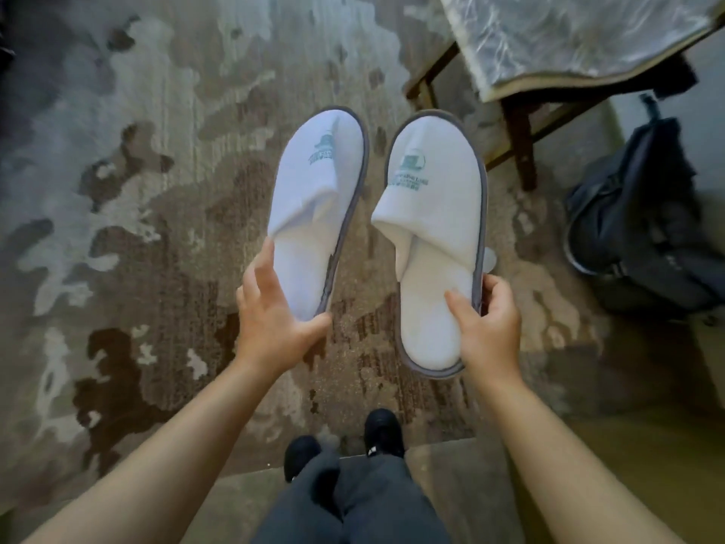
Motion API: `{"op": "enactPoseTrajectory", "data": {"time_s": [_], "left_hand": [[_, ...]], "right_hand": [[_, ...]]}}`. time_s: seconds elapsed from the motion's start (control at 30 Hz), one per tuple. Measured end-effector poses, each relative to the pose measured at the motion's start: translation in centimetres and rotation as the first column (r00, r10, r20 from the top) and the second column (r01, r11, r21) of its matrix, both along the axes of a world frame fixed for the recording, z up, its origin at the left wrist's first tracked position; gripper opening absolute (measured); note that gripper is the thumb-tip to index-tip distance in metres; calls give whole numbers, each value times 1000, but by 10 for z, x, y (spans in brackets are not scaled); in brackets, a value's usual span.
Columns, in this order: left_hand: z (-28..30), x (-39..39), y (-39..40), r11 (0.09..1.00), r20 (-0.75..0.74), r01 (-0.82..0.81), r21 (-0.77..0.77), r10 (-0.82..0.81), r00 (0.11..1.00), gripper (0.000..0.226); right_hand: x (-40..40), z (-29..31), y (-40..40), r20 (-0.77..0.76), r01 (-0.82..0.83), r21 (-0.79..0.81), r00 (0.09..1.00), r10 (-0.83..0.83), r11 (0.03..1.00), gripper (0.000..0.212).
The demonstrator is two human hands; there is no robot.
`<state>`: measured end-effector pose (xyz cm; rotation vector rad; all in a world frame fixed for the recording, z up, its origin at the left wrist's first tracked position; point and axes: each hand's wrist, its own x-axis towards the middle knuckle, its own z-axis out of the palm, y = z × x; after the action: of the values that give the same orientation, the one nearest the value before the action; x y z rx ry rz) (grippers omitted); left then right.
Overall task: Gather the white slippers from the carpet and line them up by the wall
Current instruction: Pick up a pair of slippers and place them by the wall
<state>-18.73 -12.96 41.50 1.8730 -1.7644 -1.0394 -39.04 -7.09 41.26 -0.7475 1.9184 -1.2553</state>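
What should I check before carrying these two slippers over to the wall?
1. Left hand grips the left slipper at its heel: ok.
2. Right hand grips the right slipper, thumb on the insole: ok.
3. Both slippers off the carpet: ok.
4. Toes point the same way: ok.
5. Path past the backpack and chair: cannot tell.
6. Wall spot free: cannot tell.
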Motion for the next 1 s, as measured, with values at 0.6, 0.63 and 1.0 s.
{"op": "enactPoseTrajectory", "data": {"time_s": [0.6, 0.63, 1.0], "left_hand": [[153, -71, 45, 505, -69, 843, -188, -863, 501, 106], [159, -75, 61, 444, -76, 875, -193, -896, 438, 106], [212, -49, 307, -198, -61, 940, -279, -973, -223, 109]], "right_hand": [[70, 171, 183, -71, 880, -174, 437, -897, 442, 23], [82, 179, 203, -89, 908, -176, 370, -925, 380, 22], [261, 234, 424, -113, 921, -220, -352, -929, -322, 22]]}}
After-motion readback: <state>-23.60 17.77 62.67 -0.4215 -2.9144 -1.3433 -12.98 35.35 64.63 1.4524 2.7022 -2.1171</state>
